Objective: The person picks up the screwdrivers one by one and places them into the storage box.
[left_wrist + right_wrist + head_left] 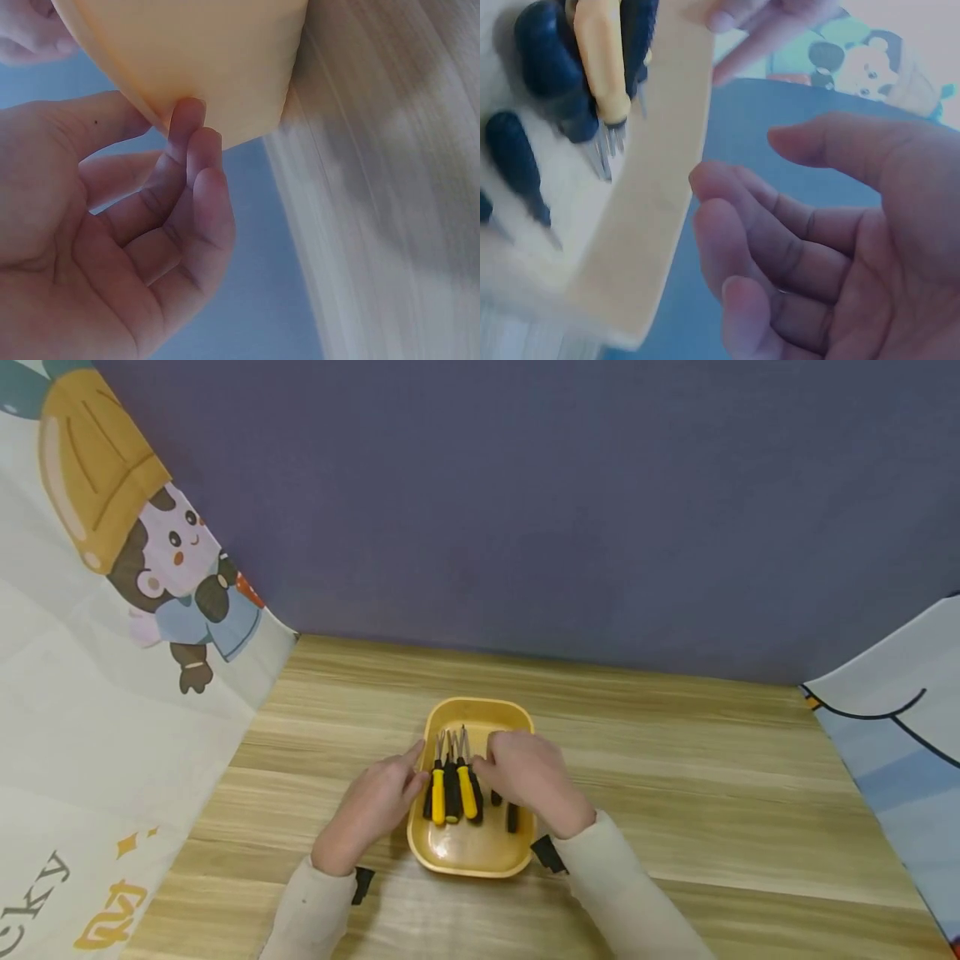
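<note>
A yellow tray (480,853) holds several screwdrivers with yellow and black handles. They lie side by side, shafts pointing away, among them a yellow-handled screwdriver (438,797) and a black-handled screwdriver (452,795). At the tray's left side, my left hand (375,802) pinches the rim; in the left wrist view its curled fingers (210,202) press the outer wall. Over the right part of the tray is my right hand (531,772), partly covering short black handles (513,818). The right wrist view shows its fingers loosely bent near the rim, with nothing between thumb and fingers.
The tray stands on a wood-grain table (675,793). A dark blue-grey panel (525,510) rises behind the table. Printed cartoon sheets flank it, one on the left (75,693) and one on the right (915,693).
</note>
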A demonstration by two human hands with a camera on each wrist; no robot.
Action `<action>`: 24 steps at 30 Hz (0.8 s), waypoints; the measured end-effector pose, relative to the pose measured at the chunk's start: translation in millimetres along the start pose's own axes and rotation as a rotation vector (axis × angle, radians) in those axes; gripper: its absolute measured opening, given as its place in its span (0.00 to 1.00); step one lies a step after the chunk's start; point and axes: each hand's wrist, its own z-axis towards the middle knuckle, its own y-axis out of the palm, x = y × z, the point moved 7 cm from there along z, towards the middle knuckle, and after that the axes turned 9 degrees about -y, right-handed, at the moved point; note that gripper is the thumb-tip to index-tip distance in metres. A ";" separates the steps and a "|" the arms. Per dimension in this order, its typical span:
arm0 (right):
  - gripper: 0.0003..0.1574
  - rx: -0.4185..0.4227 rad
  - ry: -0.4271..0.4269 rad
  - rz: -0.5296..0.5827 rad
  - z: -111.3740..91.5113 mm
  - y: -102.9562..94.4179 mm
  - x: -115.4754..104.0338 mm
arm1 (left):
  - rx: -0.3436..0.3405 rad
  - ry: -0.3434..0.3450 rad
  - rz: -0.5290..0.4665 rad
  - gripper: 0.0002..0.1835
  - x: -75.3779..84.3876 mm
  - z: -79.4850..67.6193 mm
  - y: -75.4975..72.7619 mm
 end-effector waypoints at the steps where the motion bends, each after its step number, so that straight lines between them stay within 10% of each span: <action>1: 0.30 0.008 0.003 0.008 -4.7 -2.4 4.3 | 0.001 -0.002 0.000 0.30 -0.4 0.2 0.1; 16: 0.16 0.105 0.073 0.076 -69.3 -13.9 66.9 | -0.011 -0.033 0.004 0.31 -5.2 0.4 -1.9; 24: 0.12 0.214 0.002 0.061 -78.5 -22.7 66.1 | 0.131 0.058 0.120 0.31 7.0 -6.4 -9.4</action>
